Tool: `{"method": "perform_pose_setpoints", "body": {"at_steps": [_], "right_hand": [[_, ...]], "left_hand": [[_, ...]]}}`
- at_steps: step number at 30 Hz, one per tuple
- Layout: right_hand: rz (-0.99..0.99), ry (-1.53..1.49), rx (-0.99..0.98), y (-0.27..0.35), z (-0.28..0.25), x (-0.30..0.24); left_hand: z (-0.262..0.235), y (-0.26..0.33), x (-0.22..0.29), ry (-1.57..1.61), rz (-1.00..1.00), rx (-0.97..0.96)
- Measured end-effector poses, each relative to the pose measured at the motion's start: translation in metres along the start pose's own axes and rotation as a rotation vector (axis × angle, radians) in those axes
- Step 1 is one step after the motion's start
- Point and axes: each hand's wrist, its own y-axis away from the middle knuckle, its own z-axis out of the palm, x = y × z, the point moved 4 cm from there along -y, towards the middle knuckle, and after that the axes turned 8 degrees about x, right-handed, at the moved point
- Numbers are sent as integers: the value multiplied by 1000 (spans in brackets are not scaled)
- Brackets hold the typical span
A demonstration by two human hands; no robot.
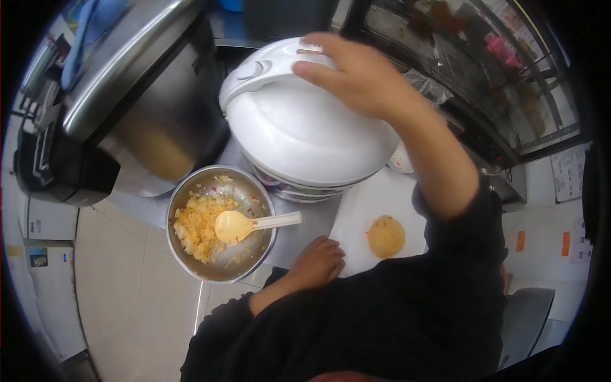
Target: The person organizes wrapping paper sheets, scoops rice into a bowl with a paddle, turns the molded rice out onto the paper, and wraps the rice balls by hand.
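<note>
A large white rice cooker (299, 127) stands on the counter with its lid down or nearly so. My right hand (353, 73) reaches across it, thumb and fingers closed around the lid's handle (270, 67). My left hand (320, 261) is low at the corner of a white board (356, 213), its fingers curled together; whether anything is in them is hidden. Left of that hand sits a steel bowl (275, 245) of yellowish rice mix (197, 223) with red bits. A rice paddle (254, 225) lies over the bowl, its scoop in the mix and its handle past the rim.
On the white board lies a round, flat yellow patty (386, 237). A big steel pot or cooker (137, 83) with a black handle stands at the left. A glass display case (471, 70) is at the far right. Tiled floor (127, 274) shows at the lower left.
</note>
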Motion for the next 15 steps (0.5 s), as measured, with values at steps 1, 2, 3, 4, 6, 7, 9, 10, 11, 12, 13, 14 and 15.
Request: {"method": "perform_pose_setpoints", "body": {"at_steps": [1, 2, 3, 4, 6, 7, 9, 10, 11, 12, 13, 14, 15], "right_hand": [[-16, -4, 0, -9, 1, -11], [82, 68, -135, -16, 6, -18], [181, 142, -271, -21, 12, -21], [171, 143, -274, -25, 14, -23], [206, 186, -220, -24, 13, -10], [171, 153, -136, -24, 10, -10], [314, -29, -153, -27, -3, -8], [281, -78, -44, -29, -9, -5], [337, -168, -75, -33, -15, -3], [386, -163, -3, -34, -23, -1], [462, -205, 29, -36, -27, 7], [538, -249, 62, -40, -30, 16], [538, -238, 60, -41, -32, 22]], "left_hand": [[1, 2, -2, 5, 12, 22], [2, 4, -3, 0, 11, 35], [2, 4, -5, 16, 29, 40], [2, 5, -5, 35, 47, 43], [2, 7, -6, 47, 60, 55], [2, 8, -6, 59, 68, 66], [3, 8, -8, 56, 70, 83], [4, 8, -8, 50, 78, 85], [3, 11, -8, 61, 64, 103], [2, 9, -8, 47, 82, 115], [1, 9, -8, 31, 98, 128], [0, 8, -8, 42, 97, 135], [0, 8, -8, 26, 85, 92]]}}
